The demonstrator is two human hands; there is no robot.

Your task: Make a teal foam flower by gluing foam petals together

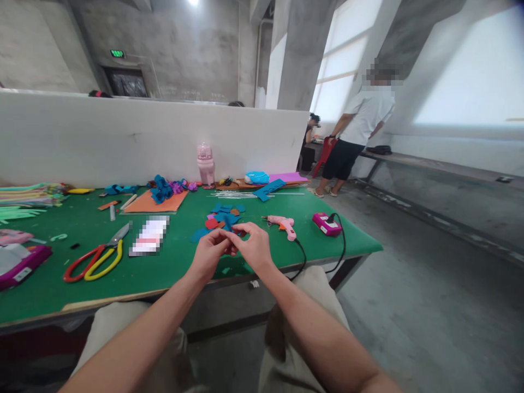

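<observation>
My left hand (213, 248) and my right hand (251, 243) meet above the near side of the green table, fingertips pinched together. Between them a small blue paper piece (227, 221) sticks up; the fingers cover its lower part. Just behind lies a loose pile of cut blue pieces (223, 209), with a red round piece (212, 224) and some brown ones among them. To the right of my right hand rests a pink glue gun (282, 222), its black cord running off the table's front edge.
Red-and-yellow-handled scissors (100, 256) and a phone (150, 236) lie on the left. A magenta power strip (326, 224) sits at the right. Orange sheets (158, 202), a pink bottle (206, 166) and a white partition (155, 139) are behind. A person (360, 120) stands beyond the table.
</observation>
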